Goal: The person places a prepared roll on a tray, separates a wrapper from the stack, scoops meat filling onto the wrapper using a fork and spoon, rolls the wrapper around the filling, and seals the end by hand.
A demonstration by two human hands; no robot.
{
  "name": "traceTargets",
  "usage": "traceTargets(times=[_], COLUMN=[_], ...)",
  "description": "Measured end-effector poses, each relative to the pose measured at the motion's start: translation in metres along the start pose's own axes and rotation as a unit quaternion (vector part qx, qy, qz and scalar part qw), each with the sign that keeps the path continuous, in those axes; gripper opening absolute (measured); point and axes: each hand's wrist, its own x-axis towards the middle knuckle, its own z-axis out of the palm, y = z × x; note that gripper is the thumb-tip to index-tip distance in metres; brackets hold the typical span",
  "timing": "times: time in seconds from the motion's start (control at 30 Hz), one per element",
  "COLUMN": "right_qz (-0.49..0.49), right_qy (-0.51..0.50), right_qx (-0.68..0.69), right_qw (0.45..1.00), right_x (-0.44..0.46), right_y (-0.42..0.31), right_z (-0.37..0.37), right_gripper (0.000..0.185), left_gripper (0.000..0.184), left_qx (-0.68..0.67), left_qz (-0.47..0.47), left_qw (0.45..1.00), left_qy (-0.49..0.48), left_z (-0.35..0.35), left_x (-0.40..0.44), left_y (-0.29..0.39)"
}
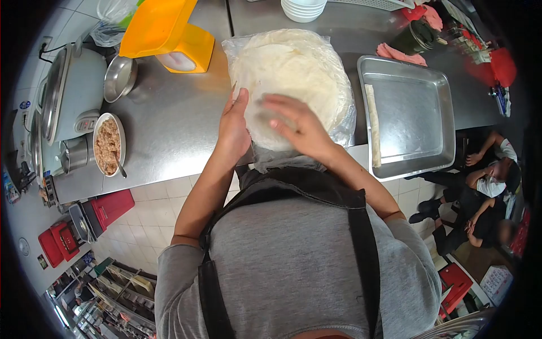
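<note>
A stack of round, pale dough sheets (pixel 299 73) lies on clear plastic on the steel counter. At its left edge is my left hand (pixel 234 127), thumb up and fingers largely hidden; whether it grips the edge is unclear. Over the lower middle of the sheets is my right hand (pixel 299 124), blurred, its fingers spread and nothing visible in them. To the right, a steel tray (pixel 412 113) holds one long thin roll (pixel 373 125) along its left side. An oval bowl of minced filling (pixel 108 144) with a spoon stands at the left.
A yellow scale (pixel 195 51) stands behind left, near a metal bowl (pixel 119 79) and a cooker (pixel 82 85). White bowls (pixel 303 10) are stacked at the back. Pink cloths (pixel 401 55) and a dark jar (pixel 415 37) lie beyond the tray. Two people (pixel 480 181) sit at the right.
</note>
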Motion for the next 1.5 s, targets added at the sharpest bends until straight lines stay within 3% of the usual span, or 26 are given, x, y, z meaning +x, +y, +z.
traceTargets(times=[0.03,0.17,0.27,0.37,0.5,0.6,0.7,0.73,0.8,0.9,0.97,1.17,1.33,1.5], right_qz=[0.019,0.001,0.098,0.190,0.166,0.171,0.193,0.208,0.230,0.245,0.243,0.211,0.141,0.072], right_qy=[0.041,0.170,0.159,0.138,0.166,0.227,0.244,0.236,0.224,0.220,0.225,0.170,0.059,0.122], right_qx=[0.022,-0.233,-0.321,-0.314,-0.190,-0.094,0.044,0.089,0.173,0.289,0.364,0.364,0.274,0.143], right_qw=[0.999,0.958,0.928,0.920,0.953,0.954,0.950,0.945,0.931,0.899,0.871,0.891,0.949,0.980], right_x=[0.002,0.013,0.018,0.025,0.022,0.018,0.014,0.012,0.010,0.006,0.007,0.000,-0.005,-0.006], right_y=[0.003,0.032,0.050,0.039,0.067,0.066,0.057,0.056,0.050,0.033,0.017,-0.010,-0.022,-0.009], right_z=[-0.003,-0.029,-0.049,-0.062,-0.072,-0.074,-0.080,-0.083,-0.085,-0.075,-0.063,-0.037,-0.031,-0.027], right_gripper=[0.039,0.056,0.066,0.073,0.060,0.043,0.029,0.026,0.024,0.026,0.029,0.027,0.023,0.028], left_gripper=[0.058,0.061,0.063,0.063,0.057,0.043,0.033,0.034,0.036,0.035,0.043,0.062,0.039,0.023], left_qx=[-0.009,-0.041,-0.063,-0.058,-0.030,0.043,0.174,0.269,0.441,0.428,0.368,0.249,0.216,0.073], left_qz=[-0.014,-0.042,-0.057,-0.070,-0.072,-0.011,0.144,0.226,0.377,0.269,0.163,0.133,0.120,0.020], left_qw=[1.000,0.996,0.995,0.995,0.997,0.999,0.974,0.934,0.803,0.861,0.906,0.950,0.963,0.993], left_qy=[-0.016,-0.066,-0.061,-0.051,-0.027,0.001,0.015,0.058,0.139,-0.058,-0.131,-0.134,-0.107,-0.094], left_z=[-0.002,-0.002,-0.006,-0.017,-0.017,-0.013,-0.019,-0.016,-0.004,0.013,0.034,0.048,0.036,0.015], left_x=[-0.002,-0.007,-0.001,0.010,0.013,0.015,0.031,0.031,0.029,0.017,0.006,-0.004,-0.011,-0.016], left_y=[0.004,0.019,0.022,0.019,0.023,0.034,0.039,0.039,0.035,0.022,0.006,-0.023,-0.019,-0.013])
